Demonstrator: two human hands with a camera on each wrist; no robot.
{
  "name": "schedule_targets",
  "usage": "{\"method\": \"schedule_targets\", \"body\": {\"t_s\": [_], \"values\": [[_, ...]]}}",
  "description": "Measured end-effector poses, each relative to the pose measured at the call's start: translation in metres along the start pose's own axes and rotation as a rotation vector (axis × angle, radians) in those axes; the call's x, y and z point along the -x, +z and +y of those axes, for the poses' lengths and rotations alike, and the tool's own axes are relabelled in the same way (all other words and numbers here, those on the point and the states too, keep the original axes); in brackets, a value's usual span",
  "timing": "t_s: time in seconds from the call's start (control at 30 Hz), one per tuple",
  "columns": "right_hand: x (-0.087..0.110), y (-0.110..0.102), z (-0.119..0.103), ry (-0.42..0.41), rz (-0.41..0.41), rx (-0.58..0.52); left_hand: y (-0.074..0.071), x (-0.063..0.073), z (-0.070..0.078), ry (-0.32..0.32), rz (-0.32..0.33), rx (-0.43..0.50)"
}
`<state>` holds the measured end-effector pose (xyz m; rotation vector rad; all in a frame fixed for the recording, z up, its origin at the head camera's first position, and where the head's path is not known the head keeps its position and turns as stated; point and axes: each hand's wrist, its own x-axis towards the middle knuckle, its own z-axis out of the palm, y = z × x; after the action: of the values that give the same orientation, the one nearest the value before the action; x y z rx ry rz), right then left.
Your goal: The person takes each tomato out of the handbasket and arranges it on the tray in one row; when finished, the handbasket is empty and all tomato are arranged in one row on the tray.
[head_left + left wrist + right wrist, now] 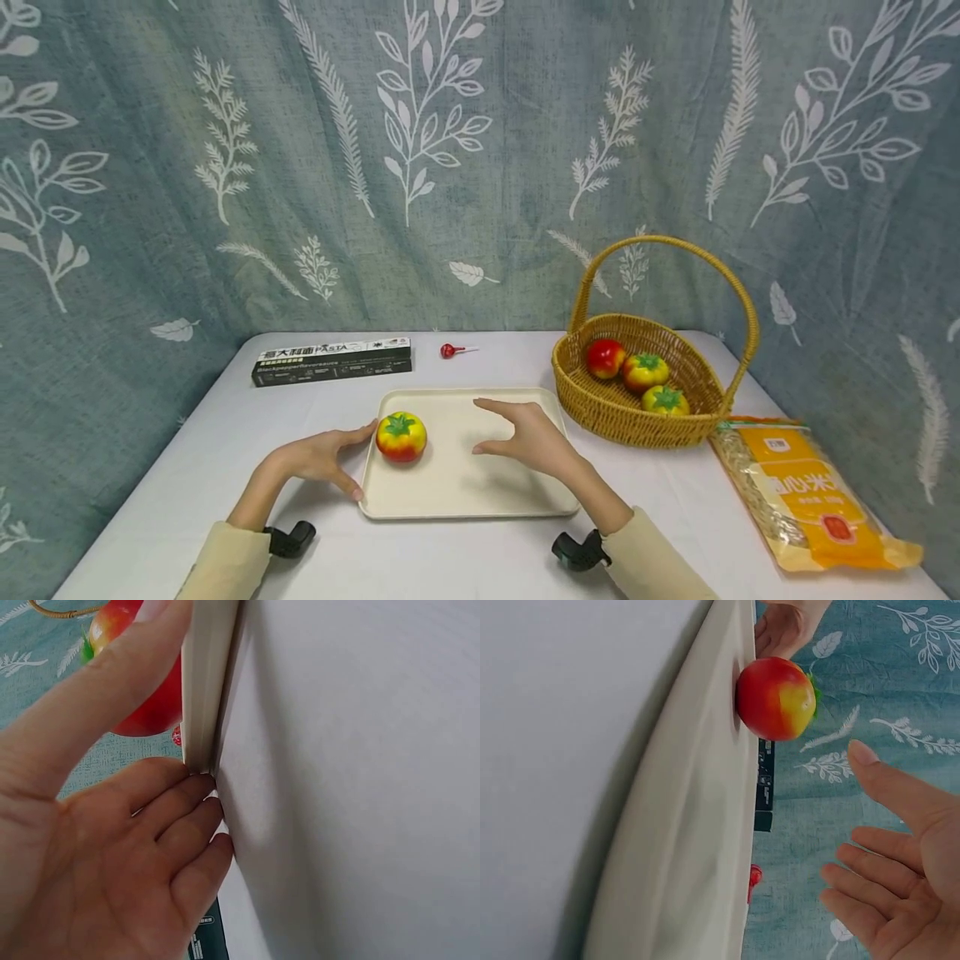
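A red-and-yellow tomato (401,437) with a green leafy top sits at the left end of a cream tray (480,506). My left hand (322,460) is at the tray's left side, thumb and fingers spread apart. In the left wrist view, the fingertips (201,782) are right at the tray's rim (206,690), low by the white tabletop. My right hand (531,437) is over the right half of the tray, thumb and fingers apart with nothing between them. The right wrist view shows that hand (900,877) with loosely extended fingers, away from the tomato (775,699).
A wicker basket (630,427) with a tall handle stands at the back right, holding several similar fruits (645,372). Beside it lies an orange grain bag (817,500). Behind the tray are a black pasta box (333,363) and a red lollipop (448,351). A patterned curtain (480,167) hangs behind the table.
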<state>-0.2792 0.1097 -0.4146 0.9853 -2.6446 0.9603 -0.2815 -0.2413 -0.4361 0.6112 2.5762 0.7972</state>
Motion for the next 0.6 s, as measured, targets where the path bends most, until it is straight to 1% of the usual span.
{"method": "schedule_targets", "body": {"t_s": [0.17,0.37,0.43,0.6], "values": [[0.002,-0.018,0.005,-0.006,0.022,0.030,0.000,0.000,0.000,0.009,0.007,0.003],[0.004,-0.043,0.013,0.041,0.074,0.040,-0.001,-0.001,0.000,0.019,0.005,-0.001],[0.005,-0.049,0.016,0.036,0.090,0.044,-0.001,0.000,0.000,0.014,0.005,0.002],[0.007,-0.064,0.021,0.080,0.117,0.049,-0.001,0.001,0.000,0.013,0.000,0.006]]}}
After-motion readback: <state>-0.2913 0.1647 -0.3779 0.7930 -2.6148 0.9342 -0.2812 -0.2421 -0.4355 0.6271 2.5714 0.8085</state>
